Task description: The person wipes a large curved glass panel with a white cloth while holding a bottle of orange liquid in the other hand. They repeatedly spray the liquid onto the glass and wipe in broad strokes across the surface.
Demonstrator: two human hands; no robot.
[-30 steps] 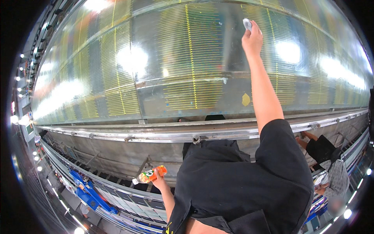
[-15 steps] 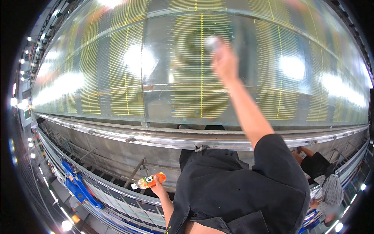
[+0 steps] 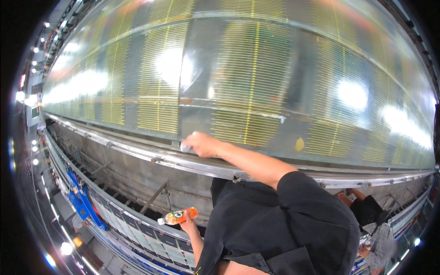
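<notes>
head cam: left fisheye of pair | above, behind right hand [image 3: 205,144] | faces down | torso [image 3: 284,220] near, panel [image 3: 204,50] beyond hand

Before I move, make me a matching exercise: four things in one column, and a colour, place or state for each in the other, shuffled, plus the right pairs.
Column one:
1. Bottle
2. Right hand
3. Shirt
4. Table

Column two:
A. Black
B. Gripping a small pale thing
C. Marked with yellow lines
D. In the left hand

Pairs: 1-D, 2-B, 3-A, 4-C
</notes>
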